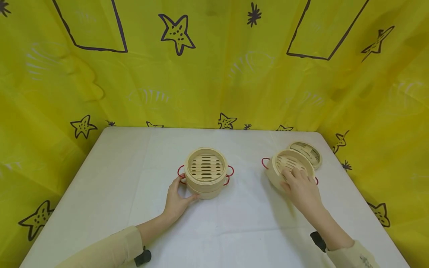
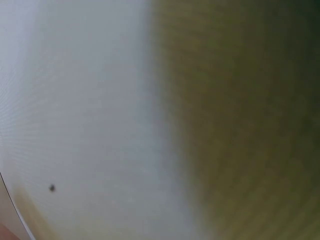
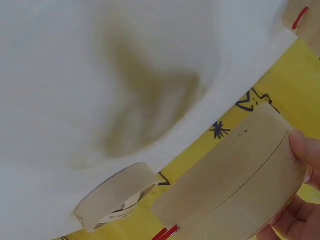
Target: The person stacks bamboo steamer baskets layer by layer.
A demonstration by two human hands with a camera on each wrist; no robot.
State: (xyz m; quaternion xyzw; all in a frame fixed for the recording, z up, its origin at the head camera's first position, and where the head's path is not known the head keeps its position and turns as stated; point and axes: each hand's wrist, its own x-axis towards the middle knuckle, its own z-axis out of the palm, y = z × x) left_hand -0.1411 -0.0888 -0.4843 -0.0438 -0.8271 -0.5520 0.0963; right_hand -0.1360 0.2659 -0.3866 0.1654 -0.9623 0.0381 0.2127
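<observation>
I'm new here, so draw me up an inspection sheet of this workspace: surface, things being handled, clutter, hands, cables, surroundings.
Surface: white cloth, faintly creased; a dark speck in the left wrist view, on cloth or lens, cannot tell.
Job's things: two-tier bamboo steamer at the middle, red handles; right-hand steamer, looking tilted; round bamboo piece, perhaps a lid, just behind it.
Clutter: nothing seen.
Hands: left hand holds the two-tier steamer; right hand grips the right-hand steamer at its near rim.
Cables: nothing seen.
Surroundings: yellow curtain with dark star drawings.
</observation>
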